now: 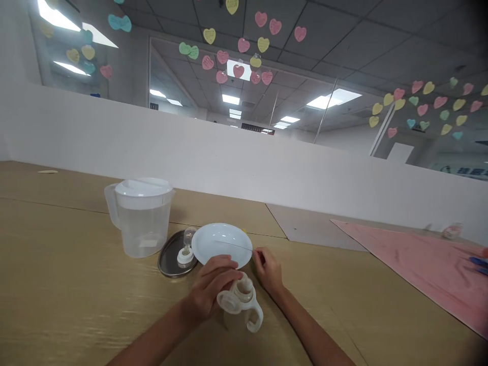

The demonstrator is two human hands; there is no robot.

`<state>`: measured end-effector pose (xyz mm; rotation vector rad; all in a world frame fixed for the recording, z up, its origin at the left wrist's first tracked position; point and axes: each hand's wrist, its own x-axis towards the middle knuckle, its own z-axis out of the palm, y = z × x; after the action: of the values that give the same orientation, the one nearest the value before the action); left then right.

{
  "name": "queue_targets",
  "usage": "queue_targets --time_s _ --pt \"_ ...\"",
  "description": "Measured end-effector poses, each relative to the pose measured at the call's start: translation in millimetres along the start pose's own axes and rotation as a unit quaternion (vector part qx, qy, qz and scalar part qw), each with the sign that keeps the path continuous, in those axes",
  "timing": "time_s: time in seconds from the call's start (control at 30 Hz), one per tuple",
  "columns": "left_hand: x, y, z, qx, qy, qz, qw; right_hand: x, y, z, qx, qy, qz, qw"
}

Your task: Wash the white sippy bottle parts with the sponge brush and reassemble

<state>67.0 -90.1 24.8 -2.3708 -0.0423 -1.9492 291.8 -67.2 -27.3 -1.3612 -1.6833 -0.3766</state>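
Note:
A clear bottle (238, 321) with a white curved handle and an uncovered mouth stands upright close to me. My left hand (213, 287) is round its upper left side, fingers bent over by the mouth; part of the bottle is hidden behind it. In my right hand (269, 269), thumb and fingertips pinch the end of a thin rod (234, 245). The rod reaches left across a white dish (202, 246) just beyond the bottle. On a dark round tray (168, 269) left of the dish lie a white bottle collar (185, 256) and a clear dome cap (189, 236).
A lidded clear pitcher (143, 223), partly filled, stands behind the tray on the left. To the right a pink mat (415, 269) covers the table (95, 305), with blue-handled scissors (480, 264) at its far edge. A low white wall (229, 152) bounds the back.

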Motion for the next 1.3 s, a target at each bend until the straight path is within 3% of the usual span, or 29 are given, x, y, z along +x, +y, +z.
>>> queue_targets --time_s 0.23,0.5,0.73,0.9,1.0,1.07,1.17,1.3 --pt "-6.5 1.6 7.4 -0.048 -0.023 -0.022 0.998 1.1 -0.9 -1.8 0.001 -0.015 -0.012 1.000" --pt "-6.9 3.0 14.0 0.026 -0.114 -0.097 0.988 0.1 0.4 -2.1 0.000 -0.031 -0.007 0.999" --pt "-12.8 -9.3 14.3 0.034 -0.206 -0.025 0.978 0.5 0.7 -2.4 0.004 -0.037 -0.007 0.999" --pt "-14.0 -18.2 11.9 0.116 -0.188 -0.014 0.975 1.1 1.9 -2.5 0.007 -0.032 -0.009 0.999" --pt "-9.1 -27.4 -1.6 0.165 -0.162 0.013 0.973 1.2 3.6 -1.3 0.007 -0.032 -0.005 0.999" --pt "-7.6 -37.6 -14.4 0.216 -0.128 -0.006 0.968 1.1 4.3 -0.3 0.006 -0.027 -0.007 1.000" --pt "-10.8 -56.9 -33.0 0.340 -0.125 -0.137 0.922 0.8 4.2 1.1 0.010 -0.011 -0.016 1.000" --pt "-17.7 -76.0 -46.3 0.422 -0.260 -0.319 0.808 0.1 3.0 1.5 0.014 -0.010 -0.020 1.000"
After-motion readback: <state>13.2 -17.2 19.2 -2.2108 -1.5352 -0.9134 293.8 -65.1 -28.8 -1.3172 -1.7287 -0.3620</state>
